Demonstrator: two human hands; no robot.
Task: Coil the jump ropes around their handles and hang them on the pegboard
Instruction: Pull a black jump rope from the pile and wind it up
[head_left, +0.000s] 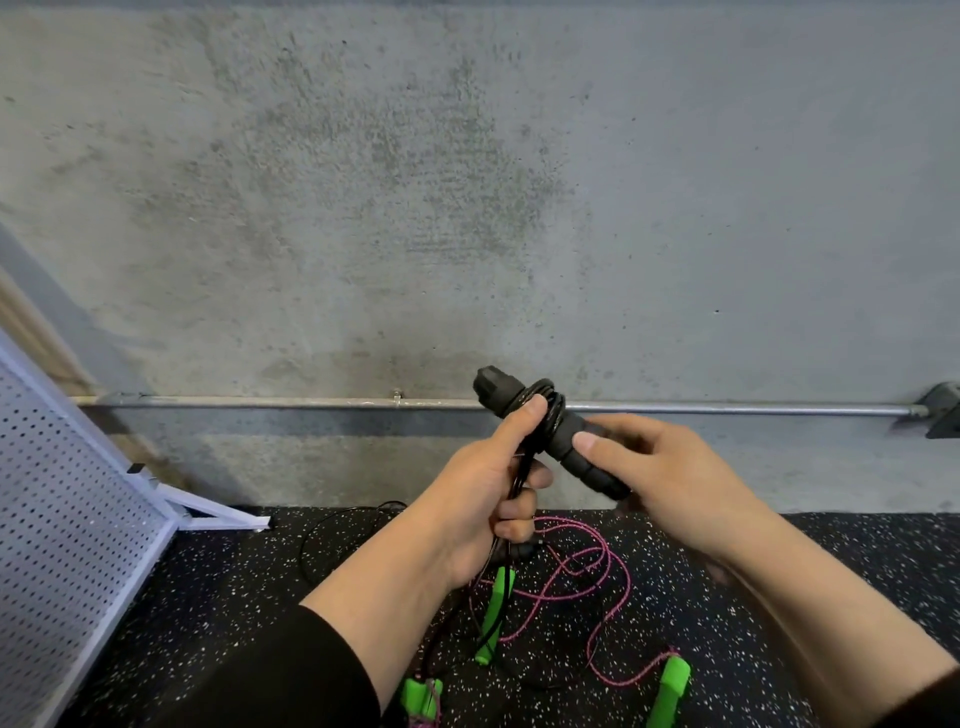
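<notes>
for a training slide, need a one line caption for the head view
Left hand winds black rope around handle held by right hand; pegboard at left.

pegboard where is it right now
In the head view the white pegboard stands at the far left, tilted, its base on the speckled floor beside the concrete wall, left of both hands.

Wall (467, 182): grey concrete, mottled. Pipe (260, 401): metal, ran horizontally along wall's lower part. Floor (234, 582): black rubber, white-speckled, met wall's base.
</notes>
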